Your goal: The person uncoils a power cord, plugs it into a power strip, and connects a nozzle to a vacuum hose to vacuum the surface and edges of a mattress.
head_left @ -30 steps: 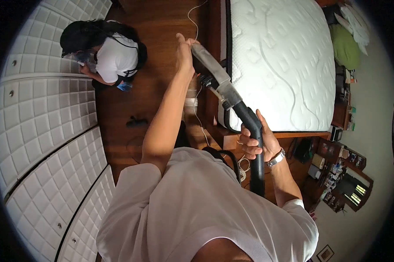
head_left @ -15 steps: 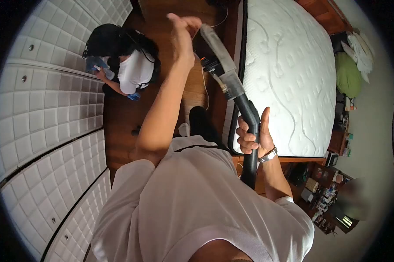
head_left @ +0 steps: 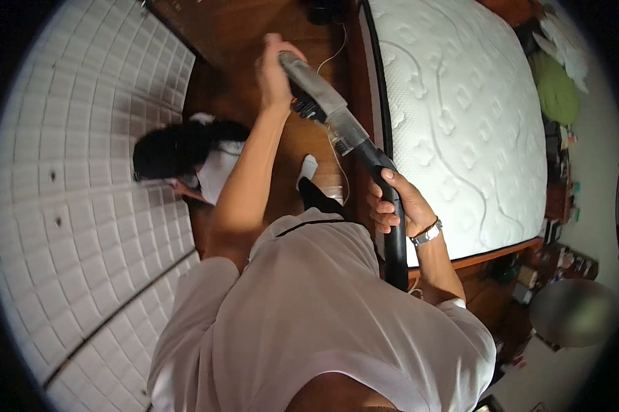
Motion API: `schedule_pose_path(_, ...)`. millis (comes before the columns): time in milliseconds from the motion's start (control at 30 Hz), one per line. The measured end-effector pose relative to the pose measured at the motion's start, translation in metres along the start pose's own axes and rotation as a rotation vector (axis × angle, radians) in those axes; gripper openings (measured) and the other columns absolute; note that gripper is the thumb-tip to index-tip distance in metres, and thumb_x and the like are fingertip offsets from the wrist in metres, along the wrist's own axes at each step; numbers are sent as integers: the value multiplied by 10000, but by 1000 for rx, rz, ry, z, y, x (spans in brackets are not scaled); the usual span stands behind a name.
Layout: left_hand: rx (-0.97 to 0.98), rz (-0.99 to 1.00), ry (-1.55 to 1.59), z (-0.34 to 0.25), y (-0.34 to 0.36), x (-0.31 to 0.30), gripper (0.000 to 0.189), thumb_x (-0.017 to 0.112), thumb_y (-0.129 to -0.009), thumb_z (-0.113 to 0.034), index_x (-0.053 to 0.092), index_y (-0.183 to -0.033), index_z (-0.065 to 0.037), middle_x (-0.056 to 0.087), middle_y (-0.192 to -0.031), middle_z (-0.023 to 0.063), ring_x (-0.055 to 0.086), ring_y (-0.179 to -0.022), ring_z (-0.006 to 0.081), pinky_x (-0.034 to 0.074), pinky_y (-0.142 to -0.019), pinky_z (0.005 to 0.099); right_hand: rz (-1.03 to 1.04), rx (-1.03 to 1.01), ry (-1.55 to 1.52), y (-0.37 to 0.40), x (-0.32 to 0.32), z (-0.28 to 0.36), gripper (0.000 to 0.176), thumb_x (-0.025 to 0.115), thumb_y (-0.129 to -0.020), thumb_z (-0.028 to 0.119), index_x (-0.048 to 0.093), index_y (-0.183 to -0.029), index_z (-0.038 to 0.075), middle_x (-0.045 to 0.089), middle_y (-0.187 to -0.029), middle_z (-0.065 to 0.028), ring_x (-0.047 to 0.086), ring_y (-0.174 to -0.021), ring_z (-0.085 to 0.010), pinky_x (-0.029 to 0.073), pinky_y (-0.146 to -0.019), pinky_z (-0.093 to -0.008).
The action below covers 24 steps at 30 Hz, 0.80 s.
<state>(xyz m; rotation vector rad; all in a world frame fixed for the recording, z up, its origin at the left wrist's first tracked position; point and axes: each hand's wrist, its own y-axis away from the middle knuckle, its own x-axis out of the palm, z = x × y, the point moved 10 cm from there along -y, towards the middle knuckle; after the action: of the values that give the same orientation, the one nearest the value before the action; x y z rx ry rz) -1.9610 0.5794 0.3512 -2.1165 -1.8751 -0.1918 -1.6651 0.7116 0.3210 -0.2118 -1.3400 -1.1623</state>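
Note:
My right hand is wrapped round the black tube of a vacuum cleaner, a metal-banded watch on its wrist. From the tube a greyish, see-through floor head slants up and left, with a dark brush part on its underside. At the far end of that head is my left hand, blurred, its palm against or right beside the end. Its thumb sticks up and its other fingers, partly hidden, reach over the end; it does not visibly grip the head.
A white mattress on a wooden bed frame lies to the right. White panelled doors line the left. Close to them a person crouches on the wooden floor. A pale cord runs beside the bed.
The floor head has swung left and slightly down, nearer to my left hand. My view has shifted, and the crouching person's head is lower, facing the doors.

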Motion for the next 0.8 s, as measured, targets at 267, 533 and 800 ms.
schedule_pose_path(267,-191,77,407,30,-116,-2,714,325,-1096,-525,650,-706,-22,646,-783,129,599,-776,246,477,-781,364,-202,-51,170,-57,12,78,369,634,-1023,410,551,-848,96,498,-599,16,468,-403,-95,461,-400,-272)
schedule_pose_path(533,-415,508,568,33,-189,69,839,340,-1038,-644,562,-1341,107,585,-1418,261,504,-1386,327,330,-1172,388,-464,-254,585,-79,12,151,324,727,-979,319,633,-868,29,559,-603,16,502,-451,-52,408,-425,-218)
schedule_pose_path(800,-700,330,554,118,-283,103,734,512,-1036,-519,408,-1537,7,377,-1614,225,382,-1490,333,394,-1152,474,-712,-393,619,-140,19,216,332,740,-963,323,641,-843,30,552,-596,25,501,-467,-45,398,-442,-220)
